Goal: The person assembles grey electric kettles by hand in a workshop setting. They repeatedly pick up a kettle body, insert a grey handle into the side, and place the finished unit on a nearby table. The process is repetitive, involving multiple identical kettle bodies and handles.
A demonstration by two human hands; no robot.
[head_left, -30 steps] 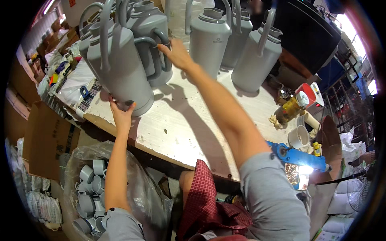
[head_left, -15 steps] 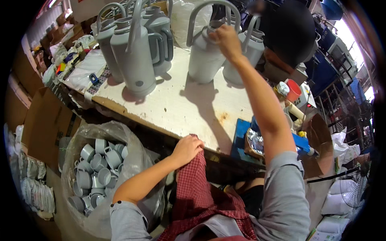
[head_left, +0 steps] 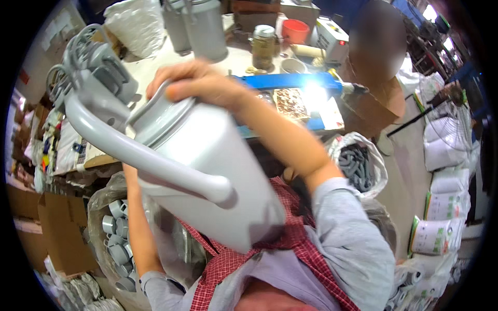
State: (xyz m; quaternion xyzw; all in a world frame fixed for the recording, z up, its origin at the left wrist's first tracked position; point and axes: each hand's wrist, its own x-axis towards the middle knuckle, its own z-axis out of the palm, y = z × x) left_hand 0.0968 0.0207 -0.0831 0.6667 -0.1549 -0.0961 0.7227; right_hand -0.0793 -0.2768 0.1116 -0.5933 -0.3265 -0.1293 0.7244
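A: What's around? 
B: A pale worn worktable (head_left: 155, 67) in a cluttered workshop; more grey flasks stand on it.

A: And the flask? 
B: The tall grey plastic flask with a long looped handle (head_left: 207, 166) now tilts over the lap, lifted off the table; the right hand (head_left: 202, 83) grips its top; the left hand is hidden, so I cannot tell.

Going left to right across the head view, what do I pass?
Clear plastic bag of grey cups → large grey plastic flask with curved handle → bag of dark grey parts → stacked white sacks.
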